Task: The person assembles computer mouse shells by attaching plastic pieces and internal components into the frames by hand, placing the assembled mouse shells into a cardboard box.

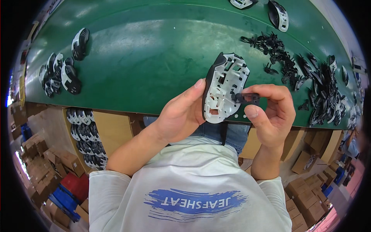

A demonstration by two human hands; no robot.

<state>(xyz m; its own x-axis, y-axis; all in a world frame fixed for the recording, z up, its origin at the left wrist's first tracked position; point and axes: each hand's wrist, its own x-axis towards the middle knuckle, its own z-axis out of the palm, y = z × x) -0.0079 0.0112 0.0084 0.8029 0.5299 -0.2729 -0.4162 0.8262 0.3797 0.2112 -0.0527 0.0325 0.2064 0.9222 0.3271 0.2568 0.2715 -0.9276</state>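
My left hand (177, 115) grips a computer mouse shell (228, 87) by its black left side, above the near edge of the green table. The shell's white inside faces up, showing ribs, posts and slots. Between the thumb and fingers of my right hand (275, 115) is a small black plastic bracket (249, 99). The bracket's left end overlaps the shell's right edge in this view; I cannot tell whether they touch. My left fingers are mostly hidden behind the shell.
Loose small black brackets (272, 46) lie in a heap at the right. Beyond them is a pile of curved black parts (322, 91). Mouse shells (69, 77) stand at the far left of the green table (147, 58). A carton of stacked shells (87, 135) sits below the table's near edge.
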